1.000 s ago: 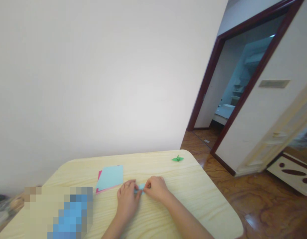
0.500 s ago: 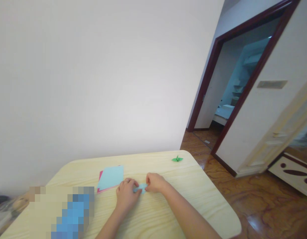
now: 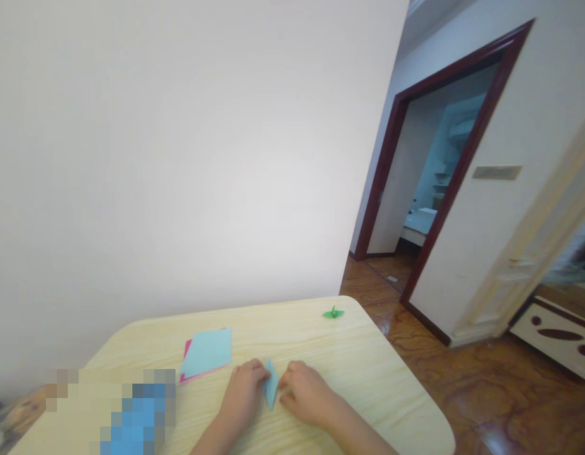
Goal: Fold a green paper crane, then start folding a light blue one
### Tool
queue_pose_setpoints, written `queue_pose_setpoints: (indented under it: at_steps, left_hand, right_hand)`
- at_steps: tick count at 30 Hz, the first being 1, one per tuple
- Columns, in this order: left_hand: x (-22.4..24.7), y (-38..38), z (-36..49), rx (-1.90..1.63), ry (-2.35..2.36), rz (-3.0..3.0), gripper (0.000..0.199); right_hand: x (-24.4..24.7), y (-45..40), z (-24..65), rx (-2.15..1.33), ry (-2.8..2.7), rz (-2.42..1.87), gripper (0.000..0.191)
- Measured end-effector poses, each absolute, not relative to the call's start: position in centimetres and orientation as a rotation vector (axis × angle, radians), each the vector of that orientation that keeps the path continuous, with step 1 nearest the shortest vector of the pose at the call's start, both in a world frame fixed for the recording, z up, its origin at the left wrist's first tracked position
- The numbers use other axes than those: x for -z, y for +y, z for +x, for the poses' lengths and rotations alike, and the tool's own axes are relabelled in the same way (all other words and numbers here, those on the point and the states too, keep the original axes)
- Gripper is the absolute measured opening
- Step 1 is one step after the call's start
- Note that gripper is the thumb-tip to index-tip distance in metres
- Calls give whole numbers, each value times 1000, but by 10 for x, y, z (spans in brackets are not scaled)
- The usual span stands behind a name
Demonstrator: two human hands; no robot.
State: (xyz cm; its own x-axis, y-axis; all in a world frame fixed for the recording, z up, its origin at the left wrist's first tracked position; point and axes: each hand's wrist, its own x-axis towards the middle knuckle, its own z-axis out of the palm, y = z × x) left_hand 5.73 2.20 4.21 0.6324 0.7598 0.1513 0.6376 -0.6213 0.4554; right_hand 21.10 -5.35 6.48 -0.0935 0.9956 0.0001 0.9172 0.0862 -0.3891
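Observation:
Between my left hand (image 3: 242, 393) and my right hand (image 3: 304, 393) is a narrow, kite-shaped piece of folded light blue paper (image 3: 270, 384). Its long axis runs away from me, and the fingers of both hands touch its sides. To the left of my left hand lies a stack of paper (image 3: 207, 352), with a light blue sheet on top of a pink one. A small green origami crane (image 3: 333, 313) stands near the far edge of the pale wood-grain table (image 3: 292, 332), beyond my right hand.
A pixelated patch (image 3: 131, 411) with some blue in it hides the near left of the table. A white wall (image 3: 178, 158) rises behind the table. To the right, the table's rounded corners drop to a glossy brown floor (image 3: 463, 392), and a dark-framed doorway (image 3: 415, 170) stands beyond.
The blue paper has changed from a small crosswise strip into a longer kite shape pointing toward me. My hands have moved slightly apart, and the view has tilted a little.

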Motion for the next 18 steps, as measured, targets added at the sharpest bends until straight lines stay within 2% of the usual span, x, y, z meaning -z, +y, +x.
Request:
queue_pose_setpoints:
  at_steps: [6,10,15,18]
  left_hand:
    - [-39,12,50,-478,913,2504,27]
    - [-30,13,47,-509,948,2480,38]
    - [-26,16,43,-522,885,2581,15]
    - [-25,18,40,-518,806,2696,10]
  right_hand:
    - [-59,-49,226,-359,-2113,-1784,21]
    - [-48,-41,225,-314,-2163,-1653,15]
    - [-34,-40,225,-267,-2205,-1606,11]
    - [-31,-40,227,-246,-2232,-1611,10]
